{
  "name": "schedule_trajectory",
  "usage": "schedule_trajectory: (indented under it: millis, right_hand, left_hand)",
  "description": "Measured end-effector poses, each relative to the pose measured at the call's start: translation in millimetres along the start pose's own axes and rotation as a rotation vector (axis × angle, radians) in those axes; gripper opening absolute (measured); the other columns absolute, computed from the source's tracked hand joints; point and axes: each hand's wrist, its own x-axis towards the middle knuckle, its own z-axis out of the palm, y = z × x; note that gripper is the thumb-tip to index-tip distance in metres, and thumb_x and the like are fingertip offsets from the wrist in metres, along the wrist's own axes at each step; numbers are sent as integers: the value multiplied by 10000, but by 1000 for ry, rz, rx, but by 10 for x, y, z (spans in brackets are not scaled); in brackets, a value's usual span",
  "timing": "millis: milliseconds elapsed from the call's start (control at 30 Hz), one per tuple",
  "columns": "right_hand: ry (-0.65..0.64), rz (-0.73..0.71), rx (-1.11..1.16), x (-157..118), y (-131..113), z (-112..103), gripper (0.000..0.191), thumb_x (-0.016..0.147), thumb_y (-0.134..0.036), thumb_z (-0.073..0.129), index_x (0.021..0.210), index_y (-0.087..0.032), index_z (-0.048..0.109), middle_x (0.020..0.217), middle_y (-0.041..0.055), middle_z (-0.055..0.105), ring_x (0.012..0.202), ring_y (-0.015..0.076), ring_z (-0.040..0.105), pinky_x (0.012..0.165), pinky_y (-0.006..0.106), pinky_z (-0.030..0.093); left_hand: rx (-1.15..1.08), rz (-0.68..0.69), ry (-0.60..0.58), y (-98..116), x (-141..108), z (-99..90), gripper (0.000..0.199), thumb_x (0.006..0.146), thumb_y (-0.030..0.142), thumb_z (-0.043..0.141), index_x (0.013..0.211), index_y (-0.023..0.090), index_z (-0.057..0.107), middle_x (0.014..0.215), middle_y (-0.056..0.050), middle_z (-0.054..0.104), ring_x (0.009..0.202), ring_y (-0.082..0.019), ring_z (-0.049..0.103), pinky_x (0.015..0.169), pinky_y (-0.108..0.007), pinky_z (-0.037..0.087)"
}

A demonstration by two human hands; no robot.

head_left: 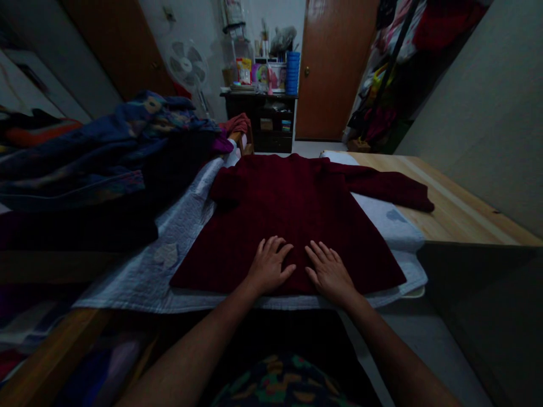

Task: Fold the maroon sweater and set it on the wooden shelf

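Dark red garment point(292, 209) lies flat on the pale quilt point(131, 282), hem toward me. My left hand point(268, 270) and right hand point(331, 275) rest palm-down near the hem, fingers apart, pinching nothing; probably spreads pressure so fabric stays flat. Right-side sleeve point(394, 187) reaches onto the wooden counter point(470, 212), likely for support. Clothes pile point(106, 147) sits left.

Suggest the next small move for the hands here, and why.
Perhaps lift the right hand to the outstretched sleeve of the maroon garment and draw it inward: it reaches over the wooden tabletop, while the opposite sleeve extends far less. The left hand, resting on the garment, could steady it.
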Motion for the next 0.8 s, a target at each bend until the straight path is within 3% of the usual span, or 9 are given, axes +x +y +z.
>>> schedule_trajectory:
  millis: [133, 200, 300, 433, 500, 667, 733, 800]
  right_hand:
    - [-116, -16, 19, 82, 4, -311, 329, 911, -355, 476, 1170, -193, 599, 1215, 112, 601, 1097, 250, 535, 919, 352, 398]
    - [-179, -19, 46, 275, 3, -464, 247, 914, -323, 465, 1011, -180, 641, 1072, 107, 642, 968, 216, 583, 854, 309, 417]
    - [-144, -23, 128, 709, -21, -539, 260, 939, -288, 408, 1024, -176, 627, 1033, 86, 659, 945, 189, 598, 853, 278, 410]
    - [84, 43, 206, 1219, -92, -281, 405, 929, -271, 428, 1309, -144, 488, 1342, 119, 530, 1208, 209, 485, 996, 304, 348]
    - [104, 97, 208, 1330, -119, -82, 450, 930, -297, 436, 1345, -124, 459, 1413, 142, 466, 1286, 221, 420, 1041, 337, 317]
    - [165, 108, 184, 1320, -110, 205, 467, 946, -315, 391, 1371, -129, 445, 1449, 142, 430, 1349, 223, 353, 1097, 393, 253]
    - [167, 103, 184, 1307, -96, 224, 459, 944, -287, 381, 1373, -138, 448, 1451, 134, 432, 1347, 219, 359, 1097, 391, 256]
    - [165, 107, 180, 1306, -88, 231, 458, 940, -256, 373, 1377, -141, 446, 1455, 129, 428, 1347, 216, 360, 1099, 389, 254]
  left_hand:
    - [-28, 13, 16, 20, -10, -50, 373, 851, 402, 574, 1195, 261, 537, 1206, -58, 514, 1156, -243, 444, 1067, -461, 305]
    - [-33, 8, 20, 35, -14, -72, 348, 854, 382, 572, 1177, 256, 537, 1164, -56, 521, 1098, -238, 460, 1006, -432, 358]
    - [-25, -12, 3, 52, -17, -103, 293, 848, 367, 576, 1112, 242, 548, 1093, -54, 538, 1018, -235, 476, 921, -406, 398]
    - [-22, -3, -33, 56, -43, -133, 133, 844, 337, 567, 909, 221, 572, 1004, -48, 559, 946, -222, 497, 842, -369, 408]
    - [-45, 17, -55, 52, -71, -134, 106, 843, 320, 558, 828, 216, 571, 959, -40, 569, 915, -208, 515, 819, -354, 406]
    - [-205, -45, -132, 2, 1, -151, 161, 854, 314, 536, 736, 211, 569, 852, -12, 606, 801, -165, 572, 769, -311, 428]
    - [-289, -74, -143, -53, 169, -180, 149, 884, 280, 476, 804, 218, 586, 863, -8, 633, 806, -156, 592, 769, -289, 451]
    - [-289, -100, -67, -138, 408, -199, 200, 899, 199, 399, 902, 217, 598, 948, -25, 650, 905, -158, 600, 849, -286, 456]
